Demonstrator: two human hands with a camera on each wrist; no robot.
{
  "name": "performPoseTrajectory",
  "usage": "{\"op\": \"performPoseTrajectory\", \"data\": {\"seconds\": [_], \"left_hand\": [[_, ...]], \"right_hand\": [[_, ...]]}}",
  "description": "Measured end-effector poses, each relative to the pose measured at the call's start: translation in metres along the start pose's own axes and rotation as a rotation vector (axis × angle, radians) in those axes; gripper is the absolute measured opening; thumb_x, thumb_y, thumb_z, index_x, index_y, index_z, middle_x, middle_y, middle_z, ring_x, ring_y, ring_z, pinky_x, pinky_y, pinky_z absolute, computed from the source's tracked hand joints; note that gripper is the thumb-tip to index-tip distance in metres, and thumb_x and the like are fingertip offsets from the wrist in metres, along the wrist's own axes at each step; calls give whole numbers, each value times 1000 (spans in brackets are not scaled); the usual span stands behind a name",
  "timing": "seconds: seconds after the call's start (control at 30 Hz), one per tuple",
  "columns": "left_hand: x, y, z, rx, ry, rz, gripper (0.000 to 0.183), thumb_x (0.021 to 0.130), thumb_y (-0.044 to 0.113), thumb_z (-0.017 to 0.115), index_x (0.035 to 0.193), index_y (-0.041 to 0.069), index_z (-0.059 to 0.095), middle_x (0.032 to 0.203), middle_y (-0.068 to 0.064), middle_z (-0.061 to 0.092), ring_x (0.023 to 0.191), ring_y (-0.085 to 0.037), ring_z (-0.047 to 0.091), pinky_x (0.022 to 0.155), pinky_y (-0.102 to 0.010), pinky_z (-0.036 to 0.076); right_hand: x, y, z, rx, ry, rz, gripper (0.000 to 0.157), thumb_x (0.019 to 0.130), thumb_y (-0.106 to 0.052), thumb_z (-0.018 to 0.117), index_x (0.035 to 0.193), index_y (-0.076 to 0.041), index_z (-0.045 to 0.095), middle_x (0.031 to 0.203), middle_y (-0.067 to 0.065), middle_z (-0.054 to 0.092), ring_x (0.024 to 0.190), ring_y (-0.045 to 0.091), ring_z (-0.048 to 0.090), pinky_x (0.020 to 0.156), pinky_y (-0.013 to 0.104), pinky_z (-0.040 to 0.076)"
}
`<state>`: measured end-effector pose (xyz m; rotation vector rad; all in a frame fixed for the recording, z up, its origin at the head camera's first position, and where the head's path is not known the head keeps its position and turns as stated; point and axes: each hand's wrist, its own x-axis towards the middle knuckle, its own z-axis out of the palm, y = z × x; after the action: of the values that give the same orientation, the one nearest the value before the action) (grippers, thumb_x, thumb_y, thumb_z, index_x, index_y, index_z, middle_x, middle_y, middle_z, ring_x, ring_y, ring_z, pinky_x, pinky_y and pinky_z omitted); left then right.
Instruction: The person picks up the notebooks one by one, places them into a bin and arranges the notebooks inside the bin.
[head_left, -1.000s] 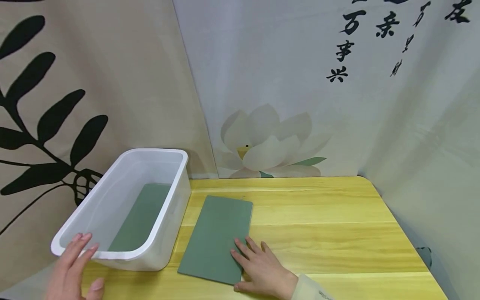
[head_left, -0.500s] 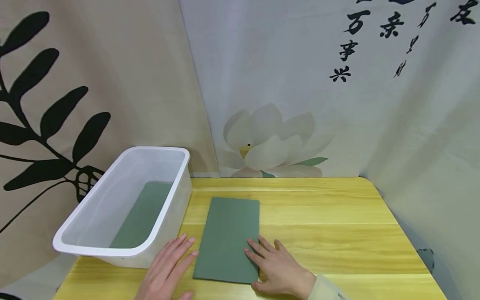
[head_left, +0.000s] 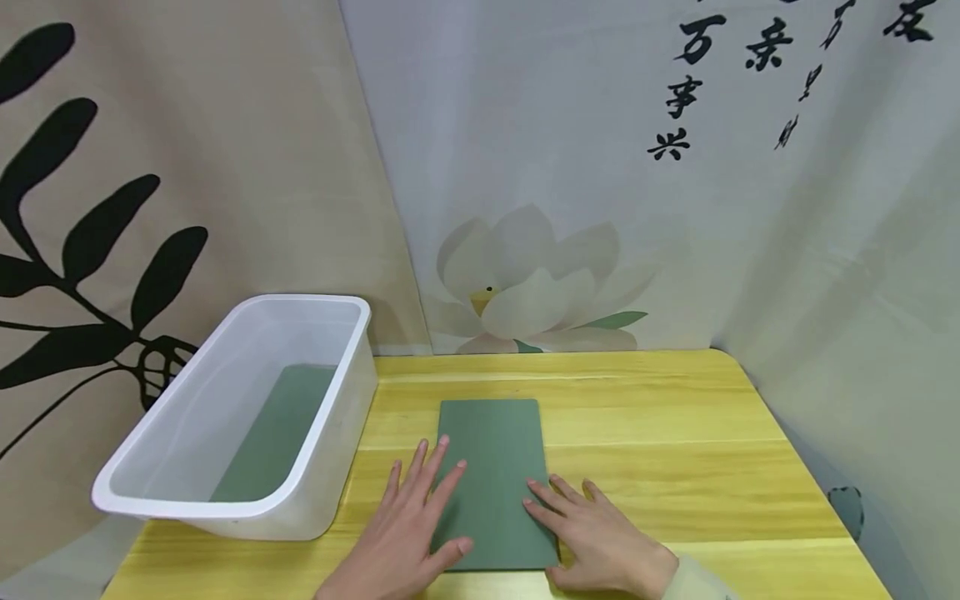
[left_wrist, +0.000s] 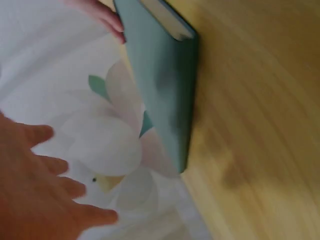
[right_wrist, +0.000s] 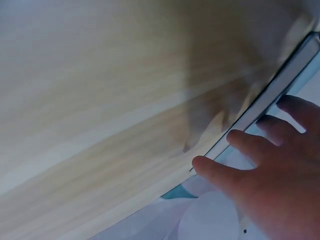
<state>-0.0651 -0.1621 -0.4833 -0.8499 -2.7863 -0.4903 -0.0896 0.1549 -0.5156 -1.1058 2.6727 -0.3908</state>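
Note:
A green hardcover notebook [head_left: 491,467] lies flat on the table, its long sides running away from me. My left hand [head_left: 408,525] is spread over its left edge, fingers straight and apart. In the left wrist view, the spine and page ends of the notebook [left_wrist: 160,80] show, with a gap between it and my left hand [left_wrist: 40,185]. My right hand [head_left: 603,537] rests at the right edge with fingertips on the cover. In the right wrist view, the pale page edge runs under the relaxed fingers of my right hand [right_wrist: 265,170].
A white plastic tub [head_left: 341,450] stands on the left of the wooden table [head_left: 645,433], with a flat green thing [head_left: 281,433] on its bottom. Printed curtains [head_left: 570,167] hang behind and at both sides of the table.
My left hand has come from beside the tub rightward to the notebook's left edge. The notebook has shifted right and straightened, with my right hand staying at its right edge.

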Motion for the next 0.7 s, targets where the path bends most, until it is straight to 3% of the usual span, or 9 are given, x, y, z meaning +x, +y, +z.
{"op": "performPoseTrajectory", "data": {"seconds": [0.1,0.3,0.4,0.57,0.7], "left_hand": [[11,1,10,-28,-114,-103,84,100,62,56,163,12,32,174,-14,4,157,-44,8,113,-76,23],[30,-4,27,-61,-270,-229,92,99,70,48,165,10,27,173,-17,0,157,-45,1,116,-77,14],[38,-9,34,-74,-298,-252,93,99,71,48,165,9,25,173,-18,-1,156,-47,2,116,-77,13],[46,-14,46,-103,-280,-238,90,100,66,52,162,4,31,171,-25,7,154,-53,8,112,-82,14],[52,-15,53,-108,-280,-252,93,98,68,54,162,4,32,170,-25,10,154,-52,10,111,-82,14]], "right_hand": [[-9,6,-3,8,-3,17,79,90,-46,71,158,-14,45,169,7,30,151,41,32,107,77,34],[-26,17,-10,2,-23,44,80,90,-44,72,158,-14,44,169,7,29,151,41,32,107,77,33],[-35,24,-11,10,-22,60,79,91,-47,71,158,-15,44,169,5,29,151,42,32,106,78,33],[-47,33,-11,96,6,106,78,94,-58,66,157,-15,47,168,5,33,150,44,33,106,79,31],[-49,35,-10,221,102,193,77,98,-61,61,156,-11,47,166,9,36,148,44,36,109,75,32]]}}
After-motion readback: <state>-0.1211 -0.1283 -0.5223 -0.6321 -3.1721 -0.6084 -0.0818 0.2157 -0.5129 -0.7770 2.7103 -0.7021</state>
